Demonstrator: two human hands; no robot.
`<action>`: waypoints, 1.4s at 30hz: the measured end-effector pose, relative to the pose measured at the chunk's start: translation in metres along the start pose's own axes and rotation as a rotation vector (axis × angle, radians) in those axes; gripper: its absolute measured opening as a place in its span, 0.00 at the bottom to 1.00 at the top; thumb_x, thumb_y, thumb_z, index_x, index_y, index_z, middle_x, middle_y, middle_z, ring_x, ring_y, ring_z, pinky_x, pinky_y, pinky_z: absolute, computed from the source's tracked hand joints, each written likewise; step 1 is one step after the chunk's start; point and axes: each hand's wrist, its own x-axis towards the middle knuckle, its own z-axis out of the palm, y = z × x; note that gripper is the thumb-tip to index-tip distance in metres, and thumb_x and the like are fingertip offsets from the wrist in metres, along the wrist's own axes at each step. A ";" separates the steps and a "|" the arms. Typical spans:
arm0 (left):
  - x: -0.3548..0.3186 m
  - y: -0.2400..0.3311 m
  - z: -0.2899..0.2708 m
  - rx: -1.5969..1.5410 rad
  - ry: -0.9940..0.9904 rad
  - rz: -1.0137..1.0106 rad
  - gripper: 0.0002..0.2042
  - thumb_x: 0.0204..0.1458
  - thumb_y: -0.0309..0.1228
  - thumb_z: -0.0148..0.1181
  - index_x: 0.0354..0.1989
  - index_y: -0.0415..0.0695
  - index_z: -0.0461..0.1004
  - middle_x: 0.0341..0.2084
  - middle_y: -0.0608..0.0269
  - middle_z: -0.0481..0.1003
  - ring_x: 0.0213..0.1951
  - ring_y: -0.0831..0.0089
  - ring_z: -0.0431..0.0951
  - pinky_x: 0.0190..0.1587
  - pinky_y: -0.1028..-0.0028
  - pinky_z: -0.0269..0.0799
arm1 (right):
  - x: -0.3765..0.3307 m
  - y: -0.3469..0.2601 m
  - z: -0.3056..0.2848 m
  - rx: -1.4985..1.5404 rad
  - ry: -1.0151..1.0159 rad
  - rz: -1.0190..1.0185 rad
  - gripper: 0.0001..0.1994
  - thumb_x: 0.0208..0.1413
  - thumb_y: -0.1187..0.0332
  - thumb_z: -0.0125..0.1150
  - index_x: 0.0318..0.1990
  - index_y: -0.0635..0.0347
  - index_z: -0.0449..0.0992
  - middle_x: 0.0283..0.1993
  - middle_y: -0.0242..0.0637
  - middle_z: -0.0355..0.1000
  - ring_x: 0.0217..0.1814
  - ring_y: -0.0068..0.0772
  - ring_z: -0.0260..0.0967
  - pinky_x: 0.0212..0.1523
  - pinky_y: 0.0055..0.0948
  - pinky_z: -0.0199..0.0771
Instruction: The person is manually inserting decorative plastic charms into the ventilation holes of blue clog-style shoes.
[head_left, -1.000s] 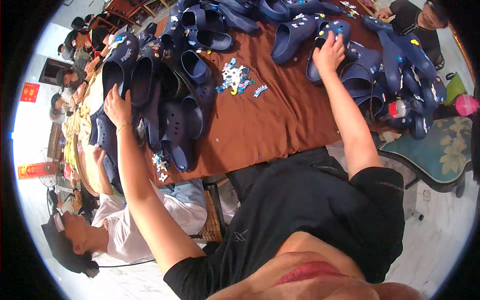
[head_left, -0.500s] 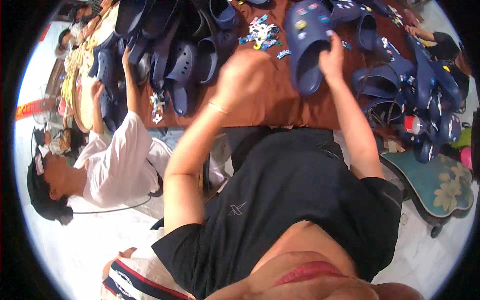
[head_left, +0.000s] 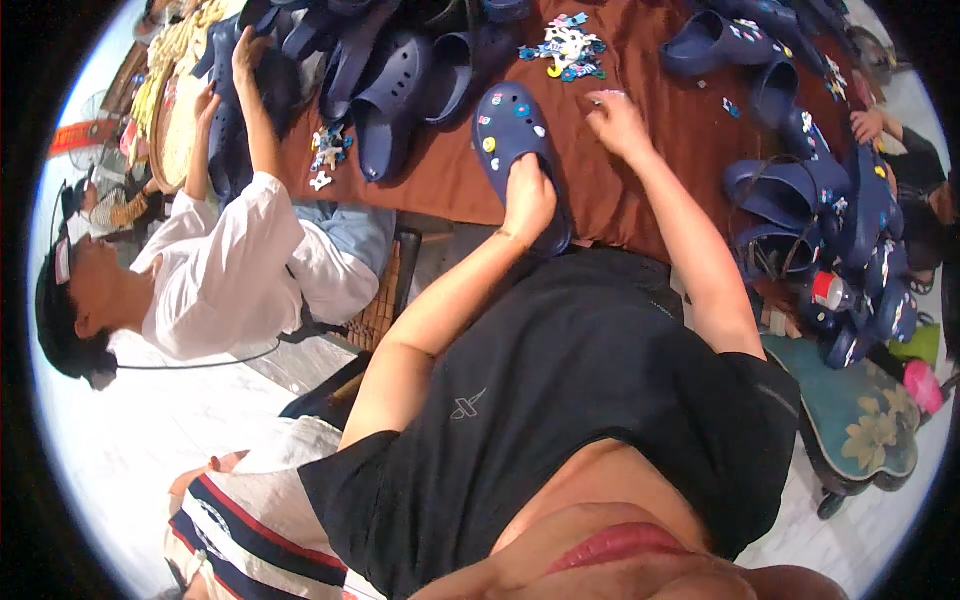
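A dark blue clog (head_left: pixel 508 128) with holes and several small colourful charms on its upper lies near the front of the brown cloth. My left hand (head_left: pixel 530 200) is closed on it, fingers tucked into the foot opening, with the toe facing away from me. Over the cloth to its right, my right hand (head_left: pixel 618 125) reaches inward with fingers partly spread; I see nothing clearly held in it. Just beyond that hand sits a pile of loose charms (head_left: pixel 565 48), white, blue and yellow.
Undecorated clogs (head_left: pixel 392 105) crowd the left; charm-covered clogs (head_left: pixel 780 190) heap on the right beside a bottle (head_left: pixel 830 290). A smaller charm pile (head_left: pixel 330 152) lies left. A person in white (head_left: pixel 220 270) works at left; another person's hand (head_left: pixel 868 125) rests at right. A teal stool (head_left: pixel 855 410) stands right.
The clog has come down and left, passing from my right hand to my left. My right hand has let go and moved left toward the charm pile. The view has shifted slightly.
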 end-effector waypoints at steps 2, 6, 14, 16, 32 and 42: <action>0.015 -0.012 0.021 0.146 -0.294 -0.305 0.09 0.45 0.22 0.46 0.31 0.30 0.70 0.29 0.37 0.71 0.35 0.43 0.72 0.40 0.54 0.66 | 0.011 0.042 0.004 -0.203 0.114 0.155 0.13 0.48 0.71 0.53 0.43 0.58 0.75 0.44 0.45 0.70 0.47 0.48 0.67 0.47 0.41 0.68; 0.016 -0.073 0.042 0.267 -0.590 -0.112 0.11 0.46 0.27 0.47 0.29 0.30 0.72 0.27 0.34 0.72 0.32 0.42 0.73 0.36 0.53 0.68 | 0.015 0.049 0.002 -0.352 -0.056 0.229 0.11 0.47 0.66 0.59 0.41 0.50 0.76 0.45 0.42 0.68 0.48 0.46 0.66 0.46 0.41 0.68; 0.024 -0.082 0.045 0.352 -0.145 0.231 0.15 0.48 0.31 0.49 0.39 0.34 0.73 0.39 0.35 0.71 0.42 0.46 0.72 0.47 0.56 0.67 | 0.038 0.038 0.000 0.098 -0.127 0.375 0.09 0.43 0.67 0.62 0.34 0.58 0.76 0.32 0.41 0.74 0.36 0.39 0.72 0.38 0.33 0.69; 0.023 -0.082 0.058 0.273 -0.082 0.178 0.15 0.49 0.32 0.48 0.40 0.35 0.73 0.40 0.38 0.71 0.43 0.49 0.71 0.48 0.59 0.66 | 0.049 0.037 0.005 0.277 -0.288 0.217 0.10 0.44 0.66 0.61 0.34 0.59 0.75 0.32 0.40 0.74 0.35 0.36 0.72 0.38 0.31 0.69; 0.083 -0.092 0.066 0.143 0.499 0.599 0.17 0.57 0.33 0.40 0.51 0.40 0.65 0.50 0.51 0.66 0.54 0.62 0.62 0.60 0.68 0.53 | 0.131 -0.044 0.023 -0.148 -0.938 -0.031 0.10 0.37 0.66 0.60 0.28 0.62 0.77 0.29 0.44 0.75 0.32 0.37 0.72 0.33 0.32 0.70; 0.081 0.004 0.017 -0.302 0.047 -0.287 0.15 0.56 0.34 0.42 0.45 0.40 0.69 0.42 0.49 0.70 0.48 0.59 0.68 0.53 0.67 0.62 | 0.126 -0.080 0.022 -0.572 -0.931 0.036 0.20 0.37 0.63 0.60 0.39 0.64 0.77 0.45 0.47 0.73 0.46 0.43 0.72 0.45 0.38 0.72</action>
